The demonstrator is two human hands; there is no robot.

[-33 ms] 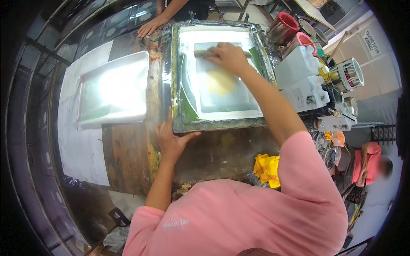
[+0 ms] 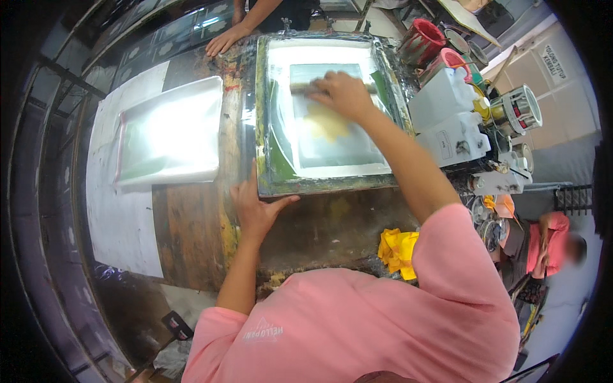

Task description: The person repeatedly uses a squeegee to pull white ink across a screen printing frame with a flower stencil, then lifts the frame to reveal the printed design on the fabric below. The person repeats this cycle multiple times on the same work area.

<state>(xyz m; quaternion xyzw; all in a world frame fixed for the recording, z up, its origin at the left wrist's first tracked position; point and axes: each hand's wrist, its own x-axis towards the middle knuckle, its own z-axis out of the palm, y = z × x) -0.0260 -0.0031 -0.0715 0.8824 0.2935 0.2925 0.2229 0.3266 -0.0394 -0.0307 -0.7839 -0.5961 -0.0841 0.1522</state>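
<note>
My right hand (image 2: 343, 94) grips a bar-shaped squeegee (image 2: 298, 88) that lies across the upper part of a screen-printing frame (image 2: 325, 191). Below the squeegee, a pale yellow flower-like shape (image 2: 327, 125) shows on the mesh, inside a white border with green at the sides. At the frame's near left corner rests my left hand (image 2: 253, 207). Its index finger stretches along the left side and its thumb spreads under the near edge, with nothing held. Part of the squeegee is hidden by my right hand.
Left of the frame lies a shiny clear-plastic stack (image 2: 169, 134) on white sheets. A yellow cloth (image 2: 398, 253) sits near my right side. White jugs (image 2: 440, 99) and paint cans (image 2: 421, 41) crowd the right. Another person's hand (image 2: 227, 41) rests at the far edge.
My right hand and the squeegee have shifted slightly toward me over the screen. My left hand stays at the frame's corner.
</note>
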